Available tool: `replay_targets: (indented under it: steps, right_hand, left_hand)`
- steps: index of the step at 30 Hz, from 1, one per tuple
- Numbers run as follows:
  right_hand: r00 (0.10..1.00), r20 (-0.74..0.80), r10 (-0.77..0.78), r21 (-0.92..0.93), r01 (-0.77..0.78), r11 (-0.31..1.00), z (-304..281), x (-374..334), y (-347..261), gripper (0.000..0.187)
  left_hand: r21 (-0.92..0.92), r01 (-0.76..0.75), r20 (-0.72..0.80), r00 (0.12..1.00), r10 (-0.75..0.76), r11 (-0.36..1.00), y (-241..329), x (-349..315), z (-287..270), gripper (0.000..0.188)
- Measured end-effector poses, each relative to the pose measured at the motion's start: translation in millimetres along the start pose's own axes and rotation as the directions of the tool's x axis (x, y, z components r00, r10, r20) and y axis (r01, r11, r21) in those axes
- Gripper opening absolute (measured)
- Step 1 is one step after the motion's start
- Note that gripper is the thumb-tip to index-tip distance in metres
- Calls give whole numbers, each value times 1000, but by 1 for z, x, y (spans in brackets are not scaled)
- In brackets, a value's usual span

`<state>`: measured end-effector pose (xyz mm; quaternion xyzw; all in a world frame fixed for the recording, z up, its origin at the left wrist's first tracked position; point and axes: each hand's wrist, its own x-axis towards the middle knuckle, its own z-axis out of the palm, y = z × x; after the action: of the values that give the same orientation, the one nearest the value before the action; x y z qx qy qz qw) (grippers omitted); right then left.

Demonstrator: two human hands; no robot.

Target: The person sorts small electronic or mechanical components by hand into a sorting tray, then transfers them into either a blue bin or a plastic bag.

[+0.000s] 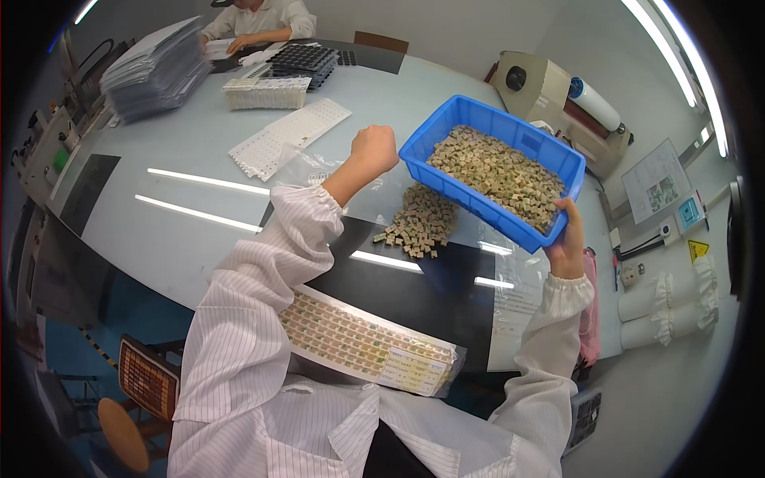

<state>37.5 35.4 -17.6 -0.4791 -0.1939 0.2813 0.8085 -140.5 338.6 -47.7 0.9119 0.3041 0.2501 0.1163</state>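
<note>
A blue plastic bin (490, 209), filled with many small beige-green square pieces (502, 175), is tilted over the table. My right hand (567, 243) grips its near right corner, thumb over the rim. At the bin's left end my left hand (374, 149) is closed in a fist; whatever its fingers may hold is hidden. Below the bin lies a loose pile of the same small pieces (418, 227), partly covered by the bin. Close to my body is a long sheet with rows of small pieces (351, 334) in clear plastic, with a white label (414, 368).
White perforated sheets (291, 137) and clear plastic film lie beyond my left hand. Farther back stand black trays (303, 62) and a tall stack of sheets (155, 72). Another person (263, 24) works at the far side. A roller machine (558, 103) stands at the back right.
</note>
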Motion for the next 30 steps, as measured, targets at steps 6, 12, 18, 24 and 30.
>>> replay_targets:
  steps: [6, 12, 18, 24, 30]
  right_hand:
    - [998, 9, -59, -155, 59, 986, 15, -4, -15, 29]
    - [997, -4, -73, -239, 70, 969, 22, 2, -24, 20]
    - [999, -26, -26, -313, 17, 950, 30, 10, -27, 22]
    - [1000, -22, 8, -344, -15, 939, 30, 18, -29, 29]
    - [999, -13, -33, -443, 24, 896, 44, 9, -37, 31]
  left_hand:
    - [-18, 26, -19, 999, -27, 999, -4, -2, 11, 14]
    - [26, -72, 33, 997, 71, 997, 16, 2, 19, 13]
    - [191, -91, 185, 981, 55, 977, 42, 12, -6, 15]
    - [267, -139, 321, 946, 48, 954, 50, 8, -15, 12]
    - [216, -109, 477, 879, -7, 970, 47, 10, -9, 12]
